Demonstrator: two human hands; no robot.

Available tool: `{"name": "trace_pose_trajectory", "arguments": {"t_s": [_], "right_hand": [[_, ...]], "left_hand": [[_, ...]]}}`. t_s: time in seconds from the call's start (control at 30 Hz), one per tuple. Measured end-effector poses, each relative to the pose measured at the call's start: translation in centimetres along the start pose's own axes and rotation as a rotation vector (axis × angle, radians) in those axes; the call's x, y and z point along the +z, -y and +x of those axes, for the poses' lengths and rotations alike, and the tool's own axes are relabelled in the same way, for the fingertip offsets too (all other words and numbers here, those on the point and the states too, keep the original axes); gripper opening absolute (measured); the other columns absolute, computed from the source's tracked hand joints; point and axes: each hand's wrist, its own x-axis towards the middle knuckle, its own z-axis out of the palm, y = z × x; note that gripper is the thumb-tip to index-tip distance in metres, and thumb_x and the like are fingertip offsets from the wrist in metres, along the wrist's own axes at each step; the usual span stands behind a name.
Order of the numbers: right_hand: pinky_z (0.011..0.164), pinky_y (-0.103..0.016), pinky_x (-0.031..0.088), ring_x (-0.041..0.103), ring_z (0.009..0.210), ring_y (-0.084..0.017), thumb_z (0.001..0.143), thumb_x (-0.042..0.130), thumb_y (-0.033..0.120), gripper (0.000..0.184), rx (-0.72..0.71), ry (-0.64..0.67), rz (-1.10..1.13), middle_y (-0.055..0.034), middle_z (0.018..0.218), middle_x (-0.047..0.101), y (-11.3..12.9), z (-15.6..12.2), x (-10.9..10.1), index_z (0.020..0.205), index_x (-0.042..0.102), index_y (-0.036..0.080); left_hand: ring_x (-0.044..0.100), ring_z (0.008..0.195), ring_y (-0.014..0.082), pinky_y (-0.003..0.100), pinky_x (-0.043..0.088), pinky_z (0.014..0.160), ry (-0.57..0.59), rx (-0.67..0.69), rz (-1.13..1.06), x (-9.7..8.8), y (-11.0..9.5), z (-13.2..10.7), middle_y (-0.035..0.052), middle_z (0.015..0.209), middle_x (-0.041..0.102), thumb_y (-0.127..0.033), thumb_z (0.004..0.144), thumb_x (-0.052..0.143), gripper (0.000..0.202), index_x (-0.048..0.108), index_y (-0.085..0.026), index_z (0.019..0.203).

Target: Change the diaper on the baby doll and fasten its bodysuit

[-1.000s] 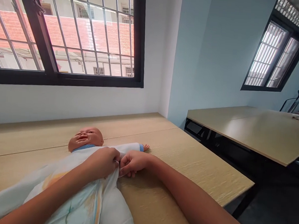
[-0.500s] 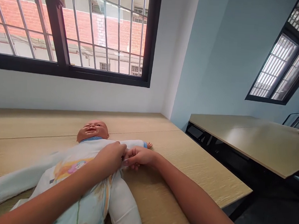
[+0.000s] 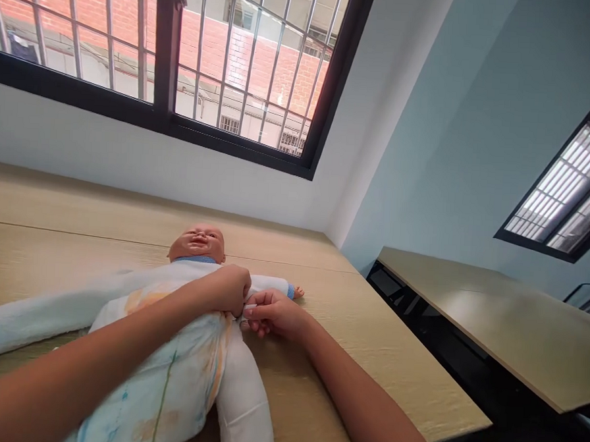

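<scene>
Currently a doll (image 3: 166,280) lies on its back on the counter (image 3: 347,356), head toward the wall below the barred window (image 3: 164,43); it wears a white suit (image 3: 246,393) with a blue collar (image 3: 195,259) and blue cuffs (image 3: 291,291), and over its hips sits a printed diaper (image 3: 152,398) with a green line and orange patches; the doll's arms spread out to both sides, one reaching toward the left edge of the view, the other ending in a small bare hand (image 3: 298,292).

The left hand (image 3: 229,289) is beside the doll's waist, its forearm lying across the view of the belly; its fingers are curled in, their tips hidden, so I cannot tell what that grip has hold of; just beside it the right hand (image 3: 275,314) has its grip nearly closed, thumb and finger pinching a small white strip (image 3: 249,307) at the diaper's upper edge; whether the strip belongs to diaper or suit I cannot tell; another table (image 3: 488,310) stands apart to the right, near a blue wall (image 3: 427,155).
</scene>
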Motion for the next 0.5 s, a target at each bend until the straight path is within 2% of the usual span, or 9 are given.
{"name": "trace_pose_trajectory", "arguments": {"t_s": [0.17,0.27,0.33,0.43,0.5], "right_hand": [[0.042,-0.019,0.032,0.054,0.044,-0.006,0.067,0.091,0.045,0.043,-0.005,-0.041,0.038,0.0019,0.060,0.064,-0.1,0.3,1.1,0.072,0.060,0.015],[0.043,-0.019,0.031,0.054,0.045,-0.006,0.070,0.091,0.047,0.045,-0.025,-0.084,0.068,0.0023,0.061,0.064,-0.4,0.6,1.8,0.076,0.061,0.015],[0.045,-0.019,0.032,0.054,0.047,-0.006,0.069,0.091,0.048,0.045,-0.036,-0.108,0.085,0.0015,0.063,0.065,-0.5,0.8,2.2,0.079,0.062,0.015],[0.046,-0.020,0.033,0.053,0.048,-0.007,0.066,0.090,0.044,0.043,-0.043,-0.105,0.124,0.0005,0.063,0.065,-0.5,1.0,2.4,0.082,0.065,0.014],[0.046,-0.021,0.034,0.050,0.046,-0.008,0.064,0.088,0.039,0.037,-0.033,-0.093,0.168,0.0013,0.058,0.063,-0.5,1.2,2.2,0.081,0.064,0.015]], "left_hand": [[0.069,0.072,0.0201,0.026,0.051,0.067,0.100,-0.043,0.034,-0.9,-0.3,0.4,0.0020,0.067,0.072,-0.013,0.065,0.076,0.009,0.071,-0.018,0.069],[0.068,0.072,0.0163,0.029,0.056,0.073,0.130,-0.063,0.046,-1.1,-0.5,0.3,-0.0002,0.071,0.069,-0.017,0.084,0.078,0.008,0.071,-0.015,0.081],[0.068,0.073,0.0155,0.031,0.058,0.075,0.134,-0.076,0.040,-1.2,-0.6,0.1,-0.0012,0.076,0.068,-0.025,0.095,0.074,0.016,0.070,-0.013,0.085],[0.068,0.075,0.0160,0.032,0.059,0.075,0.098,-0.078,0.016,-1.3,-0.5,-0.3,-0.0010,0.078,0.068,-0.035,0.100,0.070,0.027,0.069,-0.013,0.085],[0.067,0.072,0.0157,0.031,0.057,0.073,0.063,-0.058,-0.013,-1.3,-0.3,-0.7,-0.0011,0.074,0.067,-0.031,0.098,0.070,0.024,0.070,-0.013,0.083]]}}
